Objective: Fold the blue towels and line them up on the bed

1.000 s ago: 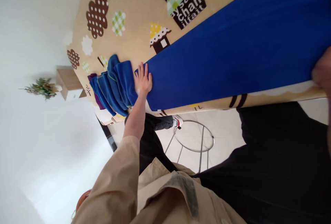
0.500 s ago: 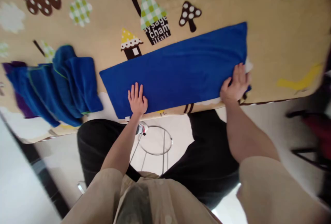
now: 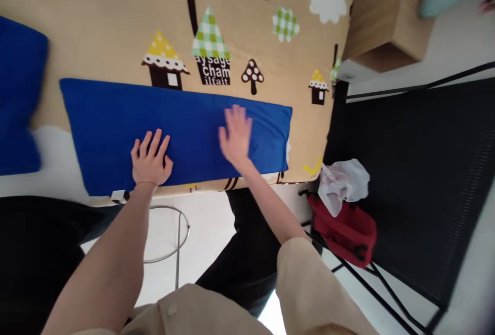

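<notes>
A long, flat blue cloth (image 3: pixel 193 134), like a towel folded into a strip, lies along the near edge of the table. Near its left end my left hand (image 3: pixel 150 162) rests palm down, fingers spread. My right hand (image 3: pixel 236 136) is over the cloth right of the middle, flat with fingers apart and slightly blurred; whether it touches the cloth I cannot tell. A small white tag (image 3: pixel 118 196) sticks out at the cloth's lower left corner. Slight wrinkles show at the right end.
Another blue cloth (image 3: pixel 19 98) lies at the far left of the patterned beige tablecloth (image 3: pixel 116 26). Beyond the table's right edge are a wooden box (image 3: pixel 386 20), a red bag (image 3: pixel 344 229), a white plastic bag (image 3: pixel 344 183) and a black panel (image 3: pixel 417 170). A metal stool ring (image 3: pixel 166 260) shows below.
My right hand has moved left from the cloth's right end toward its middle. My left hand stays flat near the left end. The view has turned to the right.
</notes>
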Available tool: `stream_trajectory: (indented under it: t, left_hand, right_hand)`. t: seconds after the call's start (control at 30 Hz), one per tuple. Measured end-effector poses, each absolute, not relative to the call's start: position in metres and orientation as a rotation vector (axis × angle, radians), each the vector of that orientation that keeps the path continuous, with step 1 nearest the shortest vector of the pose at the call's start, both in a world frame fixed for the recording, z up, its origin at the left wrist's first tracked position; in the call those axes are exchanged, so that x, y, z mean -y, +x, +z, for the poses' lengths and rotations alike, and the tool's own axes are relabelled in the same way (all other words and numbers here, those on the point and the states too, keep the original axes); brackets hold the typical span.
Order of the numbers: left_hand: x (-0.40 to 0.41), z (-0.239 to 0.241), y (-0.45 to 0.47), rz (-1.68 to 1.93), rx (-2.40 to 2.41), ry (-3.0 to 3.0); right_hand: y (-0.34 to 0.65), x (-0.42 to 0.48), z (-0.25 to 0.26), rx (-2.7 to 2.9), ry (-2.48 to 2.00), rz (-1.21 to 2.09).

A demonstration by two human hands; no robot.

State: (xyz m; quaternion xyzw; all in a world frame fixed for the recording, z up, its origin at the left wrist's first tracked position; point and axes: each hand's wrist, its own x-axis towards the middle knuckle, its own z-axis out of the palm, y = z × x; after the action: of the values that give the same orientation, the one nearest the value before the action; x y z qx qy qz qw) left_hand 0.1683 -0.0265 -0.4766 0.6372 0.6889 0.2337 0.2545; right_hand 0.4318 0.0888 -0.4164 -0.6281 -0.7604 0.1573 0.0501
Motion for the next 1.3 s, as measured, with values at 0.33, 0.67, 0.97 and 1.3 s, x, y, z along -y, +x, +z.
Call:
stream_trajectory:
  t: [0.33, 0.67, 0.97, 1.3]
  left_hand:
    - [0.026, -0.476, 0.168, 0.630, -1.867, 1.682]
    - [0.025, -0.473, 0.169, 0.603, -1.877, 1.647]
    - [0.023, -0.476, 0.170, 0.652, -1.910, 1.712]
    - [0.022, -0.474, 0.170, 0.637, -1.880, 1.605]
  right_hand:
    - [0.446, -0.124, -0.440, 2.676, -1.528, 0.654]
    - [0.607, -0.173, -0.438, 2.302, -2.245, 0.155]
    - [0.668, -0.079, -0.432, 2.212, -2.489, 0.287]
    - [0.665, 0.027, -0.456, 1.899, -2.586, 0.283]
